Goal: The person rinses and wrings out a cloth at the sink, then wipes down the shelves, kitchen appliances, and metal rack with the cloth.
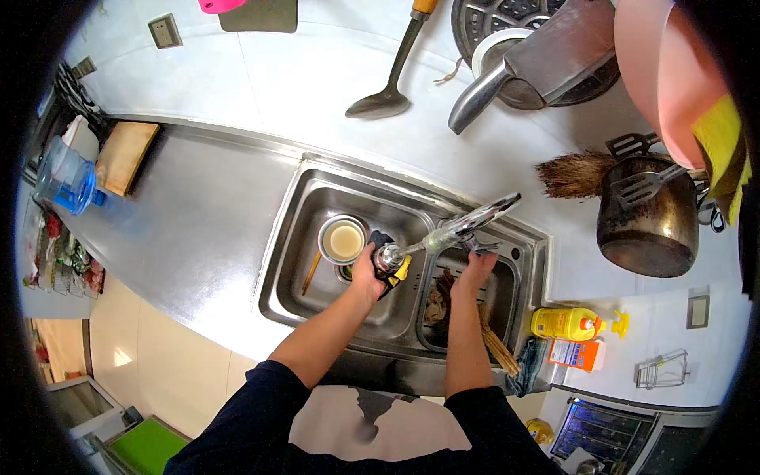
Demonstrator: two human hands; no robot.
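Observation:
My left hand [366, 275] is over the large sink basin [317, 305], closed on a dark and yellow cloth [401, 271] beneath the faucet's spout head [388, 257]. Reaching up to the base of the chrome faucet [475, 220], my right hand [475, 271] is over the smaller basin; its fingertips are at the faucet handle [481, 247], and its grip is partly hidden. A metal bowl with pale liquid [345, 240] stands in the large basin beside a wooden stick [311, 274]. Chopsticks [500, 350] and a brown clump [435, 305] lie in the smaller basin.
A yellow soap bottle [564, 323] and an orange-white box [574, 354] stand right of the sink. Dark cloth [528, 366] hangs at the corner. A pot [649, 229], cleaver [554, 59] and spatula [381, 103] hang on the wall. A steel counter [206, 214] extends left.

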